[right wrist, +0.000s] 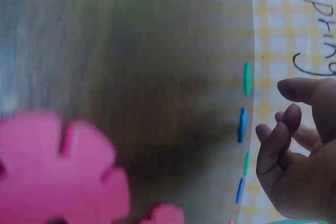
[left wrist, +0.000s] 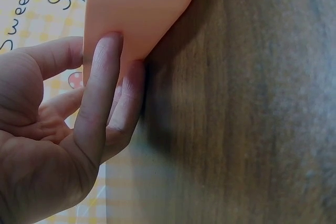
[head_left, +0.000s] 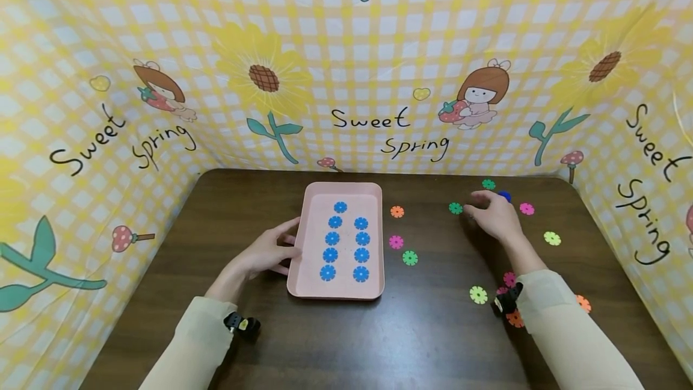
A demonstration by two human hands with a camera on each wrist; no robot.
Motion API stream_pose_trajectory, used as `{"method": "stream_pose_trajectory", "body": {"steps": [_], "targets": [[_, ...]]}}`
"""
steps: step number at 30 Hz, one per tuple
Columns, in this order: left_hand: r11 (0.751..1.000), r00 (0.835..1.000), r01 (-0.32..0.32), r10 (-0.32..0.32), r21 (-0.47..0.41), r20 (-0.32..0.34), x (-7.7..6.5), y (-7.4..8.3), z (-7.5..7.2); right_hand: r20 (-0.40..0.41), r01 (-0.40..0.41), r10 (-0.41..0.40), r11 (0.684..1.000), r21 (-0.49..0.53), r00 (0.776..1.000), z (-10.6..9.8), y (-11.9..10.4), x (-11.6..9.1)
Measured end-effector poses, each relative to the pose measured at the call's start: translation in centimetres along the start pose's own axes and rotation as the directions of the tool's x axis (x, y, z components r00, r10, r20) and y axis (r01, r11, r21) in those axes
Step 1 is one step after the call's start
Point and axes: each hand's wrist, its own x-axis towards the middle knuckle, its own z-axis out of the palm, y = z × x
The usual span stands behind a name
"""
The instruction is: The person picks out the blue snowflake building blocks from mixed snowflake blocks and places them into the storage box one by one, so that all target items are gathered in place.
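Note:
A pink tray (head_left: 337, 292) lies on the brown table with two columns of blue notched discs (head_left: 332, 238) in it. My left hand (head_left: 266, 250) is at the tray's left side. In the left wrist view, its fairly straight fingers (left wrist: 107, 59) touch the tray's outer wall (left wrist: 142, 9). Over the back right of the table hovers my right hand (head_left: 495, 215), its fingers loosely bent and nothing visible between them. Nearest to it are a green disc (head_left: 455, 208) and a dark blue disc (head_left: 505, 196), partly covered by the hand. The right wrist view shows a blue disc (right wrist: 242, 125) edge-on.
Orange (head_left: 397, 212), magenta (head_left: 396, 242) and green (head_left: 409, 257) discs lie right of the tray. More loose discs, such as a yellow-green one (head_left: 478, 295), lie around the right forearm, which covers some. Patterned cloth (head_left: 346, 77) walls the table's back and sides.

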Motion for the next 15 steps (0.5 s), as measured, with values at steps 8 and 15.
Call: {"method": "stream_pose_trajectory", "body": {"steps": [8,15], "targets": [[1.0,1.0,-0.007,0.007,-0.003,0.013,-0.1,0.2,0.1,0.029,-0.085,0.086,0.996,-0.029,0.996,-0.9,1.3,0.2],[1.0,1.0,-0.004,0.004,0.005,0.008,0.0,0.1,0.0,0.075,-0.068,0.074,0.995,-0.074,0.994,-1.2,1.9,0.5]]}}
